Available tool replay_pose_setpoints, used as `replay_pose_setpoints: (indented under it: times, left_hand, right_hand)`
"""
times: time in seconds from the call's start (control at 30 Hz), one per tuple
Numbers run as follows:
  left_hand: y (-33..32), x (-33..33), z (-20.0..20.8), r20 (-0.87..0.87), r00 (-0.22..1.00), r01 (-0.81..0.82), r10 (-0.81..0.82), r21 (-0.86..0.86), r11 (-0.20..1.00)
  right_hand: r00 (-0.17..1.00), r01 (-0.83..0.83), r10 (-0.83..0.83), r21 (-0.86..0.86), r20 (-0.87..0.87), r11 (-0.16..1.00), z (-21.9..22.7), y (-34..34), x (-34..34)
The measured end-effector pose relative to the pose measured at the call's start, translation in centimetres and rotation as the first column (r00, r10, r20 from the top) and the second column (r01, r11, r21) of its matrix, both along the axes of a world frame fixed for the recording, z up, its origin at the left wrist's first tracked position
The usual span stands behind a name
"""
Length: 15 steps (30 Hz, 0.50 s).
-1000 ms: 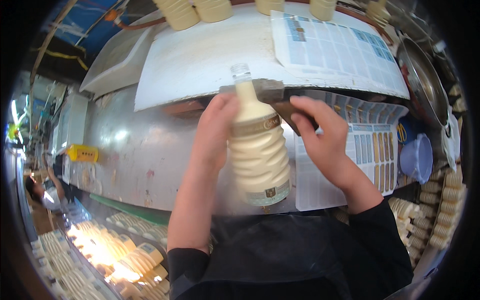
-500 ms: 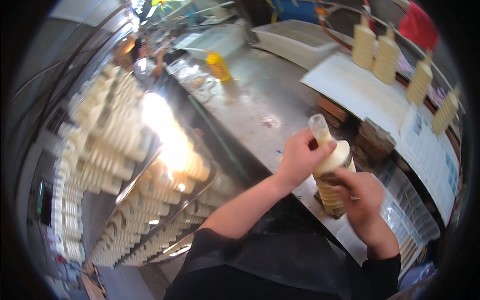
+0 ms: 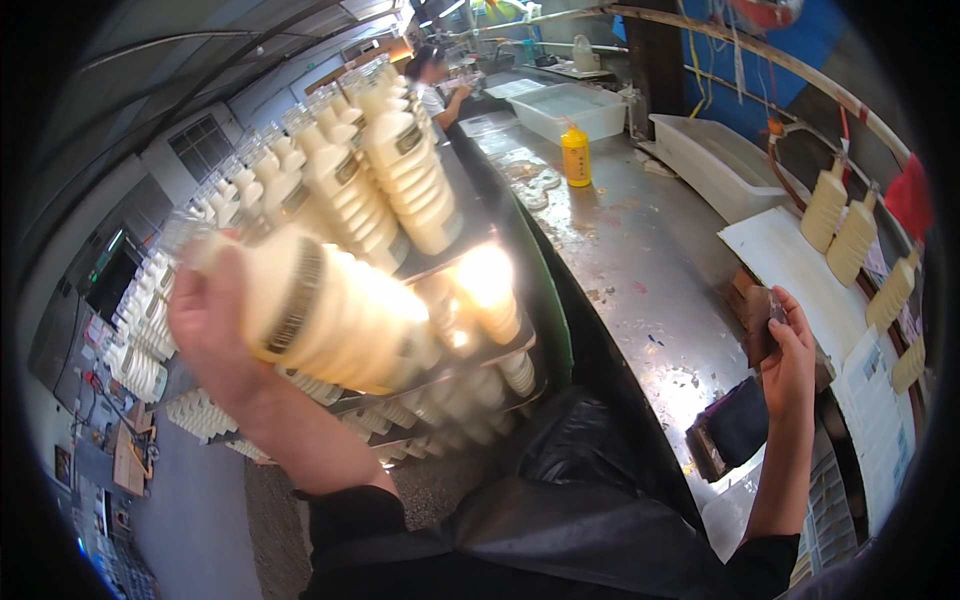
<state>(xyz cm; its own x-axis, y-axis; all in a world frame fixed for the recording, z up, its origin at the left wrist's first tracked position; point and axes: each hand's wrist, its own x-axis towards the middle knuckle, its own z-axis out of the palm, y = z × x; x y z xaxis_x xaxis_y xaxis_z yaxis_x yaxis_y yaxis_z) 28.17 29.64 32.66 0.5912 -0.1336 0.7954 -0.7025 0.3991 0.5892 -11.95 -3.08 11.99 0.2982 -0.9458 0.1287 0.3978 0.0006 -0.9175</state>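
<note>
My left hand [image 3: 212, 315] is closed around the neck end of a cream ribbed bottle [image 3: 335, 310] with a dark printed band, blurred by motion. That bottle lies tilted in the air over a rack of similar bottles [image 3: 420, 185]. Over the metal bench, my right hand [image 3: 790, 345] grips a small brown block [image 3: 763, 322] between thumb and fingers. Just below it on the bench sits a dark block with a black pad-like top [image 3: 735, 425].
A yellow bottle [image 3: 576, 157] stands on the metal bench [image 3: 640, 265]. White tubs [image 3: 715, 165] sit farther back. Several cream bottles [image 3: 853, 240] stand along a white board [image 3: 770, 240] at right. Another person [image 3: 432, 90] is at the far end. A bright glare lights the rack.
My left hand has carried the bottle from the bench leftward to the rack. My right hand has left the bottle and now holds the brown block. The view has turned left.
</note>
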Motion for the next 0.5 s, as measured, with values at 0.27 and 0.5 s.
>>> replay_pose_setpoints:
  times: [0.27, 0.5]
  left_hand:
    - [5.9, 13.5, 3.1, 0.122, 0.805, -0.593, 0.580, 0.174, 0.786]
    - [2.9, 21.4, 2.1, 0.307, 0.514, -0.837, 0.801, 0.381, 0.392]
  right_hand:
    - [0.999, -0.023, 0.019, 0.156, 0.027, 0.988, -0.4, -3.2, 3.4]
    - [0.998, 0.045, -0.035, 0.213, -0.048, 0.976, -3.0, -3.7, 2.8]
